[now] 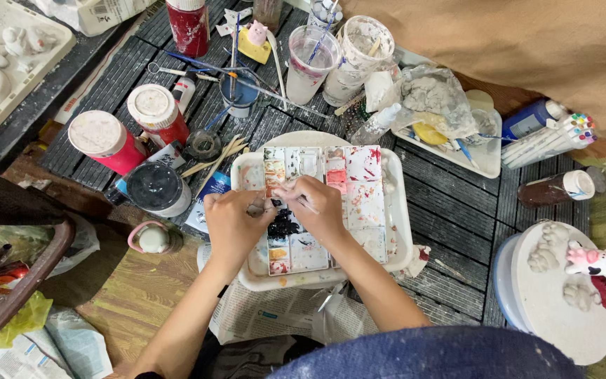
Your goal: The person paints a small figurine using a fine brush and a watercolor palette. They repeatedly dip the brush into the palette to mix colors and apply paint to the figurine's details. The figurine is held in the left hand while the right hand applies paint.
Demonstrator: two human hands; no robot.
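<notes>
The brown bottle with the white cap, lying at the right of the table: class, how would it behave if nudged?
The brown bottle lies on its side on the slatted table, so it would probably roll. Its round body looks smooth, perhaps slippery. It seems mostly full, so likely fairly heavy for its size.

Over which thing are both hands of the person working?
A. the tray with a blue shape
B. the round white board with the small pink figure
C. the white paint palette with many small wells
C: the left hand and right hand meet above the paint palette.
</notes>
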